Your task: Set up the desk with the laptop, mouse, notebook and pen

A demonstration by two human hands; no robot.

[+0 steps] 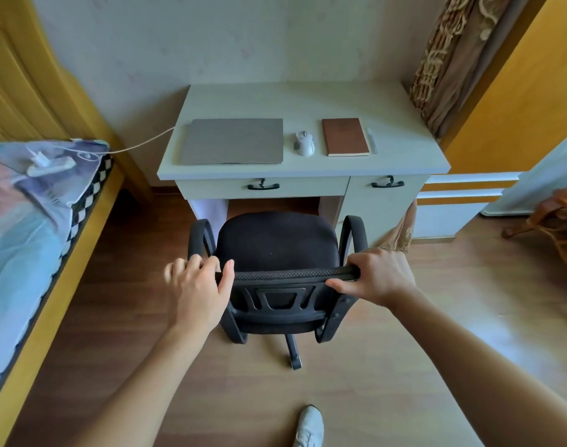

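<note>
Right hand [377, 277] clamped on chair [277, 243] back, left hand [198, 287] fingers loose at its top. Laptop [232, 141] shut; mouse [304, 143], notebook [345, 136], pen [372, 140] laid out right on desk [308, 98] — prob. nearly done.

both hands [200, 291] [377, 275] forward, fingers curled

Bright daylight, perhaps rightward; warped, blurred edges.
</note>
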